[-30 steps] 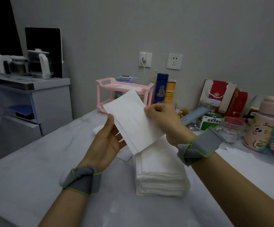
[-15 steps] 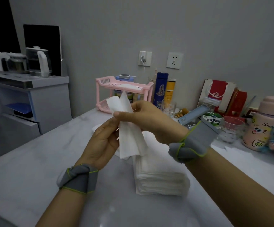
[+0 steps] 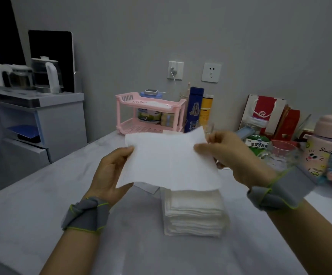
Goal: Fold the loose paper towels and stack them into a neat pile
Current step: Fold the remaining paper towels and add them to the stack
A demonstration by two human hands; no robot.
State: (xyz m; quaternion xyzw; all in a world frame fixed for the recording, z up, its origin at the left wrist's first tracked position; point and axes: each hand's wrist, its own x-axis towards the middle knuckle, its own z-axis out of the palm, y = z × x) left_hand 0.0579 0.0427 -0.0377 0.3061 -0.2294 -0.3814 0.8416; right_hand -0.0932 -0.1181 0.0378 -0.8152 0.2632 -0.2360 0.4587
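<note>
The left edge of a thin white paper towel sheet (image 3: 169, 161) is pinched between the thumb in front and the fingers hidden behind it of the left hand (image 3: 111, 171). The upper right corner is pinched in the same manner by the right hand (image 3: 238, 157), with the remaining fingers curled behind the paper. The sheet is held opened out in the air, facing the camera, with its long axis running left to right between the two hands. A faint vertical crease can be made out near its middle.

Below the sheet's lower edge, toward its right half, a squared stack of folded white towels (image 3: 194, 213) stands on the pale marbled tabletop (image 3: 32, 205). The far part of the stack's top is hidden by the hanging paper, and whether paper and stack touch cannot be told. The right hand is judged the nearer to the stack.

The fold would most likely be made by one pinched edge being carried across to the other along that left-right axis. The folded piece would then need to be lowered and shifted slightly right to be squared on the pile.

A flat pale sheet (image 3: 148, 187), probably another loose towel, lies on the table just left of the stack. A grey fabric wristband (image 3: 85, 214) with green trim is worn on each wrist. A clear glass cup (image 3: 279, 155) stands just beyond the right hand and could be knocked by a wide swing.
</note>
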